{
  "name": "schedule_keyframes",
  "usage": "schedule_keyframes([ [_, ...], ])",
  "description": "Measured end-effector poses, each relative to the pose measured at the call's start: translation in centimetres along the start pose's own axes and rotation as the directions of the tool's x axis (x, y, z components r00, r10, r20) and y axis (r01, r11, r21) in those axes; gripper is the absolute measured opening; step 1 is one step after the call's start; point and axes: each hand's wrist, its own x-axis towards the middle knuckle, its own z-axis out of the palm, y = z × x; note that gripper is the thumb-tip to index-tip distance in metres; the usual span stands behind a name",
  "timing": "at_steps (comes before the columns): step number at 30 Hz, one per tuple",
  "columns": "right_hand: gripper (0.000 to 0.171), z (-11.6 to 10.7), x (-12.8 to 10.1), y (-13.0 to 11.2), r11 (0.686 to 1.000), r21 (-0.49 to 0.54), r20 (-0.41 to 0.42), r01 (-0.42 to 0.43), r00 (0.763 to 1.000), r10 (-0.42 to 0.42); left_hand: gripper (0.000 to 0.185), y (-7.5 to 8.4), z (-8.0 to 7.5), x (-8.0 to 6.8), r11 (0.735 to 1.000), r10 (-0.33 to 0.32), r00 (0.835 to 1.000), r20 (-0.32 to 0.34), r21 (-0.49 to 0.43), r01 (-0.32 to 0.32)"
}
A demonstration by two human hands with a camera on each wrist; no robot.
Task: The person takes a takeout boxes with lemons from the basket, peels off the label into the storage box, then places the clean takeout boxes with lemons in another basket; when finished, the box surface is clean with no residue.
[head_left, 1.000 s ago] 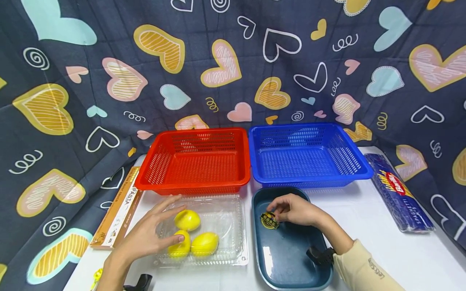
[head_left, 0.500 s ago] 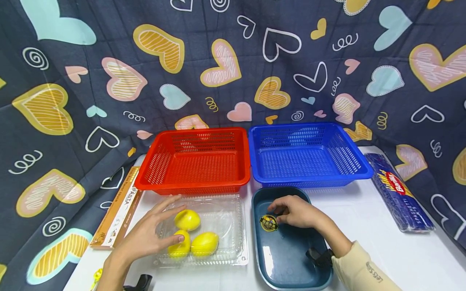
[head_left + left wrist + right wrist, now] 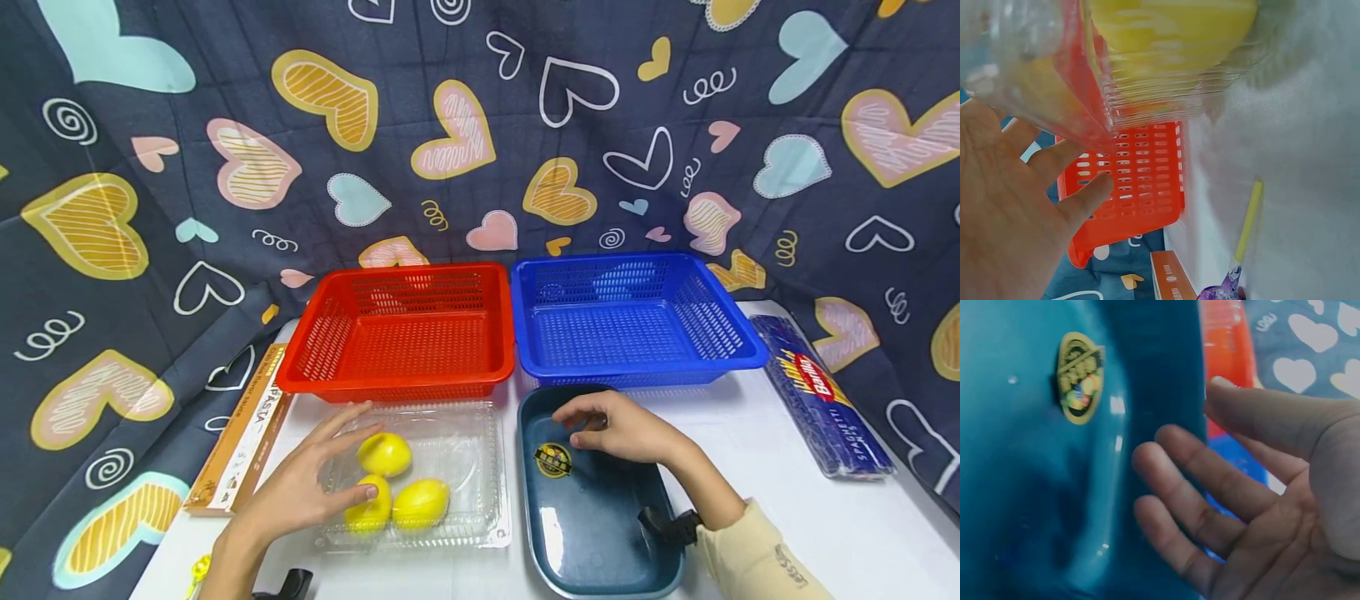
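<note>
A round black-and-gold label (image 3: pixel 553 459) lies flat inside the dark teal tray (image 3: pixel 592 533), towards its left side. Just above the tray hovers my right hand (image 3: pixel 626 429), fingers loosely bent and nothing between them; the right wrist view also shows this label (image 3: pixel 1079 378) apart from the fingertips. To the left, a clear plastic clamshell box (image 3: pixel 472 458) contains three yellow lemons (image 3: pixel 422 502). My left hand (image 3: pixel 300 483) is spread along the box's left side, thumb and fingers extended. Whether it touches the box is hard to tell.
Behind stand a red basket (image 3: pixel 427 342) and a blue basket (image 3: pixel 607 333), side by side. A pasta box (image 3: pixel 243 433) lies at the left edge, a spaghetti pack (image 3: pixel 821 400) at the right. A thin yellow stick (image 3: pixel 1249 219) with a purple end lies near the left wrist.
My right hand has let go of the label, which now lies flat in the tray. The hand has lifted slightly away and its fingers have spread. The left hand has stayed put.
</note>
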Motion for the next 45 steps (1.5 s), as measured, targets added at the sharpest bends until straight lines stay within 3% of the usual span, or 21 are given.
schedule_keyframes([
  [7, 0.028, -1.8, -0.9, -0.4, 0.998, 0.054, -0.076, 0.023, 0.997, -0.019, 0.069, -0.3, 0.2, -0.2, 0.999, -0.004, 1.0, 0.0, -0.042, 0.004],
  [14, 0.025, -3.8, -2.3, -0.1, 1.0, -0.016, -0.277, 0.017, 0.961, -0.021, 0.07, -0.5, 0.4, -0.3, 0.997, 0.028, 0.999, -0.027, -0.07, -0.029],
  [18, 0.024, -5.3, -3.3, 0.6, 0.992, -0.124, -0.411, 0.017, 0.909, -0.067, 0.067, -0.6, 0.6, -0.3, 0.994, 0.025, 0.999, -0.04, -0.104, -0.029],
  [25, 0.026, -8.0, -4.9, 3.3, 0.961, -0.271, -0.62, -0.062, 0.775, -0.125, 0.054, -0.8, 0.5, -0.5, 0.991, -0.011, 0.998, -0.066, -0.136, 0.002],
  [29, 0.036, -9.4, -5.8, 5.2, 0.942, -0.312, -0.667, -0.12, 0.734, -0.128, 0.048, -0.9, 0.3, -0.6, 0.986, -0.035, 0.995, -0.088, -0.166, 0.02],
  [37, 0.068, -11.6, -7.1, 8.2, 0.854, -0.362, -0.66, -0.373, 0.75, 0.048, 0.045, -0.9, 0.2, -0.8, 0.984, -0.082, 0.994, -0.076, -0.167, 0.068],
  [45, 0.093, -12.9, -7.4, 9.8, 0.802, -0.355, -0.596, -0.481, 0.777, 0.202, 0.047, -0.8, -0.2, -0.6, 0.944, -0.188, 0.982, 0.031, -0.27, 0.189],
])
